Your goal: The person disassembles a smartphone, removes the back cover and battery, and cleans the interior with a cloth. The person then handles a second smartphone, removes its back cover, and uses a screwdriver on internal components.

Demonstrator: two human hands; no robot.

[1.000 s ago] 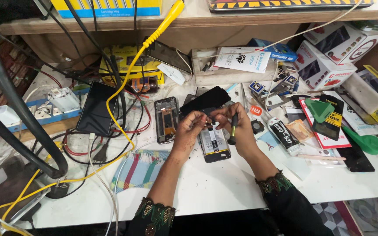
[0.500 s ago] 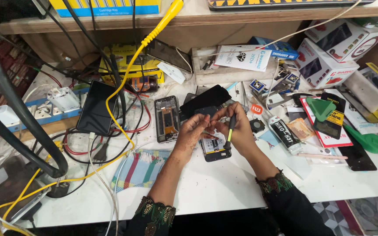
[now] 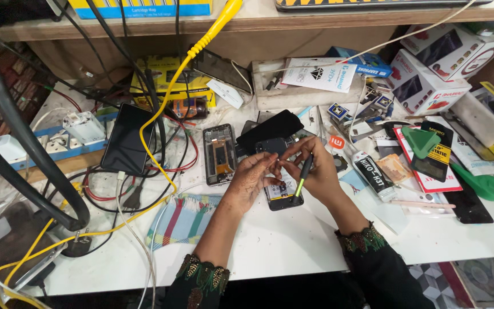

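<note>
Right hand: the right hand (image 3: 315, 171) grips a black screwdriver with a yellow-green band (image 3: 301, 183), held like a pen, tip down on the opened phone (image 3: 283, 193).
Left hand: the left hand (image 3: 253, 178) is curled, its fingertips (image 3: 275, 171) pinching at something small over the phone's upper end; too small to tell what.
Phone: back off, insides showing, flat on the white table (image 3: 281, 246), near the middle and just under both hands.
Step in hand: by the look of it, working a tiny screw or part in the phone's upper half.
Next move calls for: a steady tip and a light pinch, the phone kept flat.
Just left: a bare phone frame (image 3: 219, 153) lies beside the left hand; nearer, a striped cloth (image 3: 181, 220).
Far side: a black panel (image 3: 270, 130) leans just beyond the fingers.
Right: a glue tube (image 3: 373, 174), a green triangular pick (image 3: 421, 141).
Far left: a dark phone (image 3: 126, 139) among cables, a yellow cable (image 3: 161, 109) crossing them.
</note>
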